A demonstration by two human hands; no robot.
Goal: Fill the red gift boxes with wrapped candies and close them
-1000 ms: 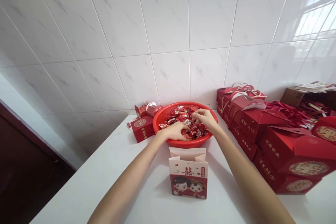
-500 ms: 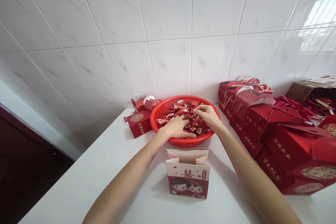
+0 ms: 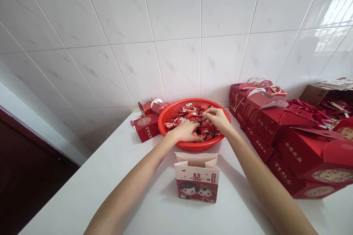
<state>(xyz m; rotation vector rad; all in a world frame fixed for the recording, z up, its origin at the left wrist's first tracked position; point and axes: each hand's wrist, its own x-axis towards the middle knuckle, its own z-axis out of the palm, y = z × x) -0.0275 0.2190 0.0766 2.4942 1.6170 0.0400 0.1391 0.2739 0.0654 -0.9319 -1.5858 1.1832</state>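
Observation:
A red plastic basket (image 3: 193, 147) full of red-wrapped candies (image 3: 192, 113) stands near the wall. My left hand (image 3: 187, 131) rests on the candies at the basket's front left, fingers curled down among them; what they hold, if anything, is hidden. At the right side of the basket is my right hand (image 3: 216, 118), thumb and fingertips pinched together over the candies; I cannot make out anything between them. Nearer to me, between my forearms, an open-topped paper box (image 3: 196, 183) with two cartoon faces stands upright on the white table (image 3: 154, 205).
Stacked red gift boxes (image 3: 286, 121) with handles fill the right side. Behind them lie red ribbons (image 3: 306, 112) and a brown carton (image 3: 314, 94). Small red boxes (image 3: 146, 127) sit left of the basket, and a tiled wall (image 3: 176, 62) rises behind.
My left hand has drawn its fingers in and dug deeper into the candies. My right hand has barely moved. The view has shifted slightly.

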